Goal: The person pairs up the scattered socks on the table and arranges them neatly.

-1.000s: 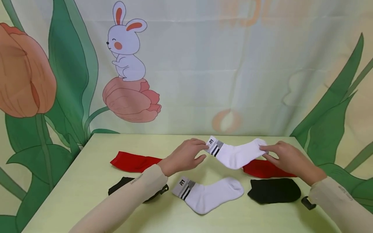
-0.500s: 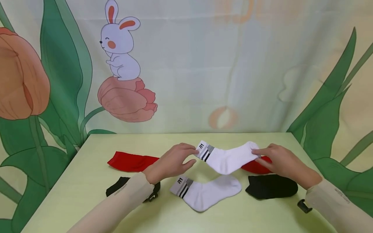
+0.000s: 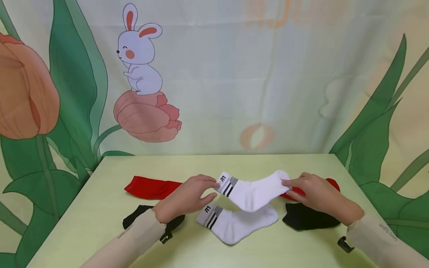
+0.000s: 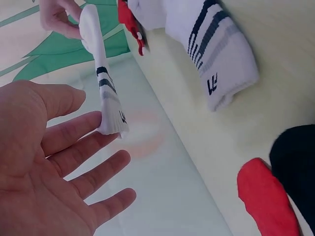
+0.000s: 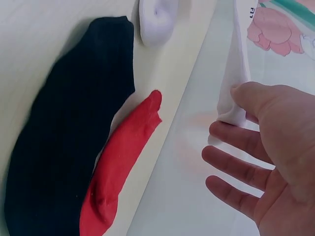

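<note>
Work surface: smooth, pale yellow-green bench (image 3: 100,219) before a creased fabric backdrop (image 3: 207,93) printed with a white rabbit (image 3: 142,59), tulips (image 3: 144,119) and green leaves (image 3: 72,67). Materials: soft knit throughout. Raised white sock (image 3: 258,191): bent at the heel, ribbed at the cuff, marked with dark stripes and black lettering. Matching flat white sock (image 3: 232,227) on the bench, at centre. To either side, left black sock (image 3: 137,216), partly hidden by a cream sleeve (image 3: 134,242), and right black sock (image 3: 303,218); farther back, left red sock (image 3: 151,188) and right red sock (image 3: 296,192). Count: two white, two black, two red. Location of raised white sock: aloft over the bench, between left hand (image 3: 187,195) and right hand (image 3: 313,191). Right grip: toe pinched between thumb and index finger. Left grip: cuff held between index and middle fingers, thumb spread clear.
</note>
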Demonstrator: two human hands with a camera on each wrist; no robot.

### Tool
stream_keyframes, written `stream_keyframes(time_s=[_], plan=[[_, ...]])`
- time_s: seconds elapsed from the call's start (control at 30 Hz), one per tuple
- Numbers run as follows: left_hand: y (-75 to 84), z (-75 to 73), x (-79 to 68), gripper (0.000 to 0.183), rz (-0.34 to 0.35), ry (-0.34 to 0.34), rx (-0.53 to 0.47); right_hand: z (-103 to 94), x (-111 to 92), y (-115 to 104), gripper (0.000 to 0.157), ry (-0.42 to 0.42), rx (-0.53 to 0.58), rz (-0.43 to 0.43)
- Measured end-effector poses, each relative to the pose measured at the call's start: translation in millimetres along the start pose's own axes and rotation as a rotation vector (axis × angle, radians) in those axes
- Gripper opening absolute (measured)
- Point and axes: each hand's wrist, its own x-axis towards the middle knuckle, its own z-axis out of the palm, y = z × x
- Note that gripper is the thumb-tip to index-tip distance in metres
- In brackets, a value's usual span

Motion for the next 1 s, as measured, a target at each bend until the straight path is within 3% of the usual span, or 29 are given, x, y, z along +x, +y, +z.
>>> stream_keyframes(time_s=[0.23,0.53,0.77,1.0], plan=[[-0.3,0.4,-15.8,0.032,-0.081,-0.026,-0.004,5.3,0,-12,0.037,-0.018,0.018,-0.006],[-1.0,3.2,-32.8,0.030,-0.065,0.013,-0.021,12.5,-2,-21,0.036,-0.019,0.009,-0.041],[0.1,6.4,-46.1,0.031,-0.129,-0.031,-0.059,17.9,-4,-28,0.036,0.006,0.009,-0.105],[-1.7,10.0,-57.2,0.027,-0.115,-0.027,-0.064,25.5,-6,-39,0.041,-0.055,0.006,-0.060]])
